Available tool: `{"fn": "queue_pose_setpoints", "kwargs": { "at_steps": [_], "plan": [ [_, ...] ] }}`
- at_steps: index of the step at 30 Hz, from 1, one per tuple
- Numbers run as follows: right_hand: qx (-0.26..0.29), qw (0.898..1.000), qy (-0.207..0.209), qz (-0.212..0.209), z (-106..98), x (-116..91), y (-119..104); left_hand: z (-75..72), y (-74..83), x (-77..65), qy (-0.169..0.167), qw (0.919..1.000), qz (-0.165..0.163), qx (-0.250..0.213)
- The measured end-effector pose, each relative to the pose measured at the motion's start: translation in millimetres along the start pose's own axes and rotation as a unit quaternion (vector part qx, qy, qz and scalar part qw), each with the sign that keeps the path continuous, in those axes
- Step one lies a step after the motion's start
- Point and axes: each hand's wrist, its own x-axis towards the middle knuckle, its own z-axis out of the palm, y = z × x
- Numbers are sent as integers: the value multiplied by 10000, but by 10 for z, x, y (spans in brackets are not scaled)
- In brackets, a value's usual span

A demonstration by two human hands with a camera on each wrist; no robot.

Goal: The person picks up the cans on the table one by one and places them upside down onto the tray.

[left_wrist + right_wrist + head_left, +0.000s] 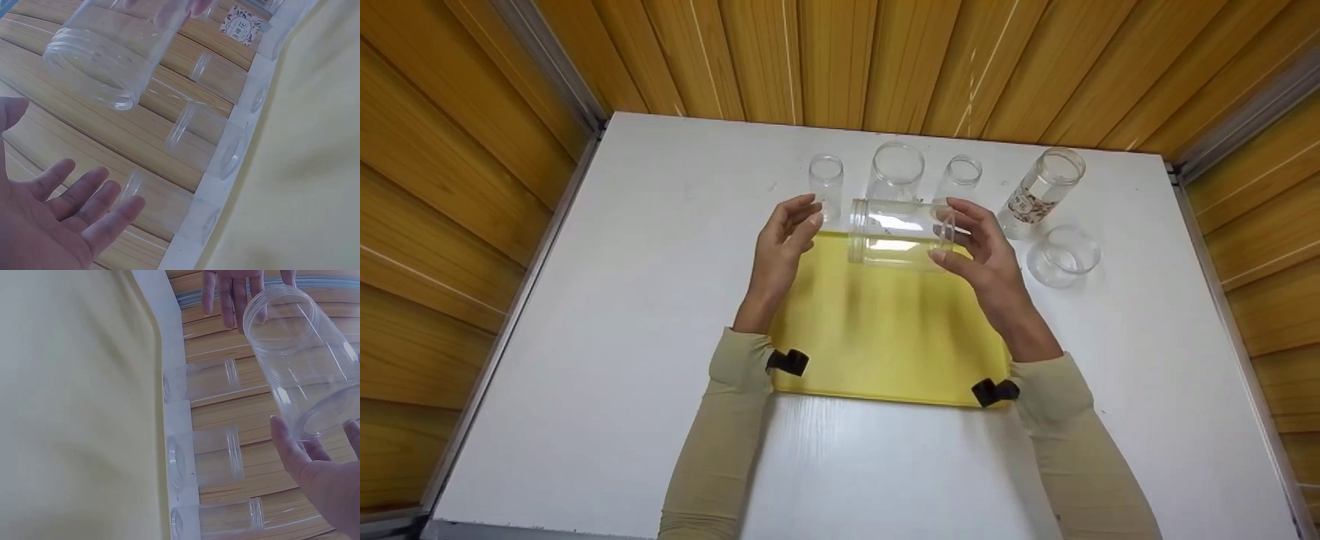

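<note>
A clear plastic jar with a threaded, lidless mouth lies sideways in the air above a yellow tray. My right hand grips it round its base end, thumb on the near side and fingers on the far side. The mouth points toward my left hand, whose fingers are loosely bent and hold nothing. In the left wrist view, a gap shows between that left hand and the jar. The right wrist view has the jar with my right hand at its base.
Behind the tray stand a small clear jar, a wider one and another small one. Farther right are a tall jar with a floral label and a short wide jar. Wood-patterned panels border the white table.
</note>
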Motion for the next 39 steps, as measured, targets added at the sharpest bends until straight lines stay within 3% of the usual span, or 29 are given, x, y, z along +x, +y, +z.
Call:
{"fn": "queue_pose_setpoints", "kwargs": {
  "at_steps": [6, 17, 30, 39],
  "plan": [
    [-170, 9998, 78, 39, -61, -2, -21, -118, -21, 40, 207, 9974, -81, 690],
    [-804, 9965, 192, 112, -149, 20, -53, -330, -89, 138, 187, 9798, -82, 1990],
    [-1632, 9860, 219, 250, -241, 29, -143, -548, -309, 218, -402, 9319, -723, 3532],
    [-2105, 9773, 163, 201, -293, 66, -142, -619, -350, 272, -620, 9000, -770, 4246]
  ]
}}
